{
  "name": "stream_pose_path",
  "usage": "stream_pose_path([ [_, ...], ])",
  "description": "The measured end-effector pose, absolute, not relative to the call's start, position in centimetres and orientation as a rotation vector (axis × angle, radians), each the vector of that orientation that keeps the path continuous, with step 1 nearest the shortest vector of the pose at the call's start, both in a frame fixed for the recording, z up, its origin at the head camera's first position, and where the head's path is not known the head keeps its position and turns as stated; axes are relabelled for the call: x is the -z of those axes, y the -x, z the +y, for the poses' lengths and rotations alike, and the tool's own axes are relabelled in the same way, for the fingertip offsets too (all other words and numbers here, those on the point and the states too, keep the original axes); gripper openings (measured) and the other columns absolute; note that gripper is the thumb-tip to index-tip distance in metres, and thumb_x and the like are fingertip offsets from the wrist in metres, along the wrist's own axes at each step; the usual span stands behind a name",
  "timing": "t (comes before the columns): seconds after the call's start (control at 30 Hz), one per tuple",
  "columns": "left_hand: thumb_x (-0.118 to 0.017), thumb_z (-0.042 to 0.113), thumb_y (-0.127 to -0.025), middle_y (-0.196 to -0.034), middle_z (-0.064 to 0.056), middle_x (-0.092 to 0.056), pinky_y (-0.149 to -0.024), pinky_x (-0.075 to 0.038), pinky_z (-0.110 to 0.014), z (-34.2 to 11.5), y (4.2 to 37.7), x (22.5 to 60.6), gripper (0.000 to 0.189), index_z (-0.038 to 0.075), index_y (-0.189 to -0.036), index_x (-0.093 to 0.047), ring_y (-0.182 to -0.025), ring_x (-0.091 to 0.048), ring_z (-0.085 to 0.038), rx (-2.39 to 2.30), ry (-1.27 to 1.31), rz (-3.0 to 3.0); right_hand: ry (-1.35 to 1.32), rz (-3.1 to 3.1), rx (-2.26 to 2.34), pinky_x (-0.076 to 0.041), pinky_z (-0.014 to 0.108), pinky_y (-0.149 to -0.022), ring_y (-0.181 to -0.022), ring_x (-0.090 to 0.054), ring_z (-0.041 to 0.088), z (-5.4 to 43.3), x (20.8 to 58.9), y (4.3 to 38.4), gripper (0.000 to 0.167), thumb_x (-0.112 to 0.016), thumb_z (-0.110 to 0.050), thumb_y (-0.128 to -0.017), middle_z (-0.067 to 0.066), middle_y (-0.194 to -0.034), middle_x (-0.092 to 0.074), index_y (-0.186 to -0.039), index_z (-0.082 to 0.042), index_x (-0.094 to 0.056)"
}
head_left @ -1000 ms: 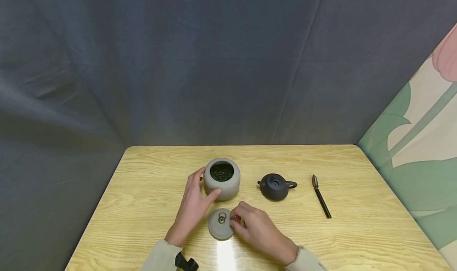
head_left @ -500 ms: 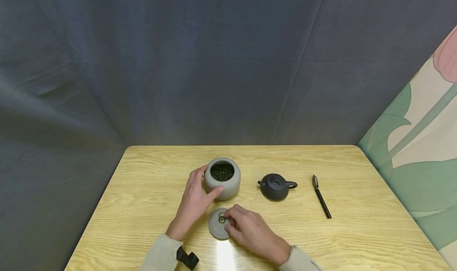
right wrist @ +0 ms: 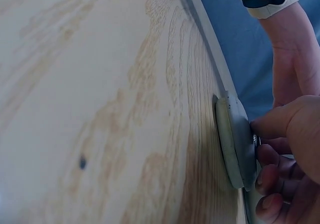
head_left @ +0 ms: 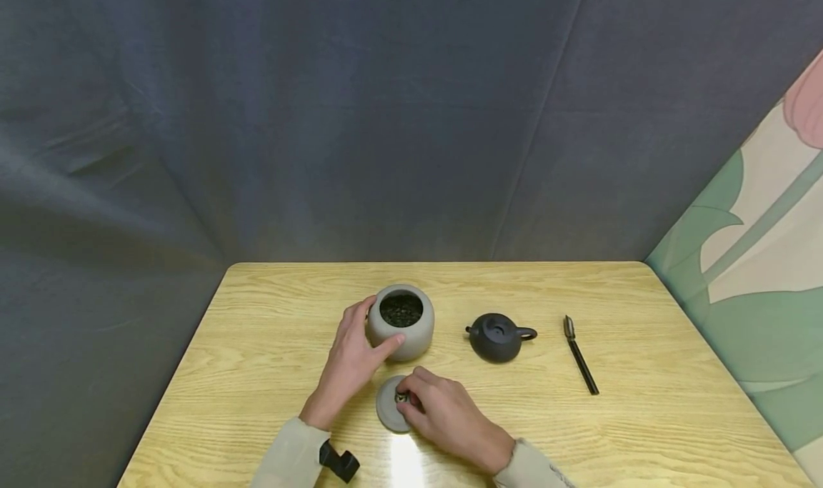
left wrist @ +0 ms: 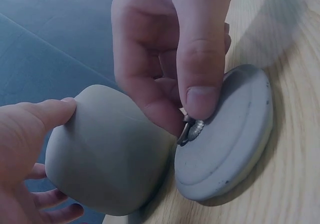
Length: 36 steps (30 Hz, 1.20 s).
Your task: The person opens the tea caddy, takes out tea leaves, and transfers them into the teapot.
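Note:
A round grey jar (head_left: 418,338) stands upright on the table, its mouth uncovered and dark tea leaves (head_left: 400,310) inside. My left hand (head_left: 350,359) holds the jar's left side, thumb on the front and fingers round the back. Just in front of the jar lies its flat grey lid (head_left: 388,406), which has a small metal ring (left wrist: 189,131) at its centre. Thumb and forefinger of my right hand (head_left: 444,409) pinch this ring. In the right wrist view the lid (right wrist: 232,139) appears flat against the wood.
To the jar's right sits a dark teapot (head_left: 495,341), handle pointing right. Farther right lies a slim black-handled tool (head_left: 581,363) with a metal tip. A dark curtain (head_left: 411,116) hangs behind the table (head_left: 257,331); a floral cloth (head_left: 759,331) borders the right side.
My right hand has moved left from the lid's right edge to its centre and taken hold of the ring. My left hand has stayed on the jar, which has hardly shifted.

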State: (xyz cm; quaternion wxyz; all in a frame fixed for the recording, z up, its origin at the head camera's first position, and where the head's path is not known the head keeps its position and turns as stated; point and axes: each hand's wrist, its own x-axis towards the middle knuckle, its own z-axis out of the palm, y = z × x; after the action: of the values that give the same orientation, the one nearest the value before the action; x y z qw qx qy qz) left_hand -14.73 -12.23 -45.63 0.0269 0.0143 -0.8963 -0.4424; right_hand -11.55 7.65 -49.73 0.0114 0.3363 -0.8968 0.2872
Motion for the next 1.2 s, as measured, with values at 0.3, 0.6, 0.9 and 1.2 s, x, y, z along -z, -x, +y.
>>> stream_pose_path([
  [0.3,-0.082,0.051,-0.092,-0.168,-0.01,-0.038,-0.113,-0.049,-0.06,-12.2,14.7,45.8,0.092,0.021,-0.166,-0.036,-0.147,-0.052,-0.036,1.366,-0.044,-2.762,-1.067,-2.772,-0.825,-0.04,0.013,-0.059,-0.067,-0.045,-0.008,7.5,49.6,11.4,0.009,-0.078,-0.029,-0.098,-0.014,-0.085,-0.057,-0.101,-0.02,-0.076],
  [0.6,-0.083,0.049,-0.092,-0.168,-0.01,-0.039,-0.113,-0.049,-0.06,-12.2,14.6,45.9,0.091,0.022,-0.166,-0.037,-0.147,-0.052,-0.036,1.376,-0.052,-2.747,-1.095,-2.77,-0.774,-0.039,0.013,-0.058,-0.067,-0.044,-0.007,7.3,49.7,11.4,0.014,-0.078,-0.033,-0.098,-0.013,-0.086,-0.057,-0.1,-0.02,-0.074],
  [0.9,-0.083,0.049,-0.092,-0.168,-0.01,-0.039,-0.112,-0.049,-0.06,-12.2,14.6,45.9,0.092,0.022,-0.166,-0.036,-0.146,-0.053,-0.036,1.384,-0.051,-2.742,-1.07,-2.866,-0.893,-0.043,0.015,-0.06,-0.067,-0.047,-0.006,6.8,48.9,12.1,0.01,-0.077,-0.026,-0.098,-0.011,-0.086,-0.059,-0.098,-0.018,-0.072],
  [1.2,-0.083,0.05,-0.092,-0.167,-0.011,-0.039,-0.113,-0.049,-0.061,-12.2,14.7,46.1,0.092,0.02,-0.166,-0.037,-0.147,-0.052,-0.036,1.392,-0.039,-2.732,-0.999,-2.979,-0.846,-0.04,0.02,-0.057,-0.065,-0.044,0.0,6.0,48.0,12.5,0.016,-0.075,-0.022,-0.096,-0.01,-0.084,-0.053,-0.087,-0.02,-0.062],
])
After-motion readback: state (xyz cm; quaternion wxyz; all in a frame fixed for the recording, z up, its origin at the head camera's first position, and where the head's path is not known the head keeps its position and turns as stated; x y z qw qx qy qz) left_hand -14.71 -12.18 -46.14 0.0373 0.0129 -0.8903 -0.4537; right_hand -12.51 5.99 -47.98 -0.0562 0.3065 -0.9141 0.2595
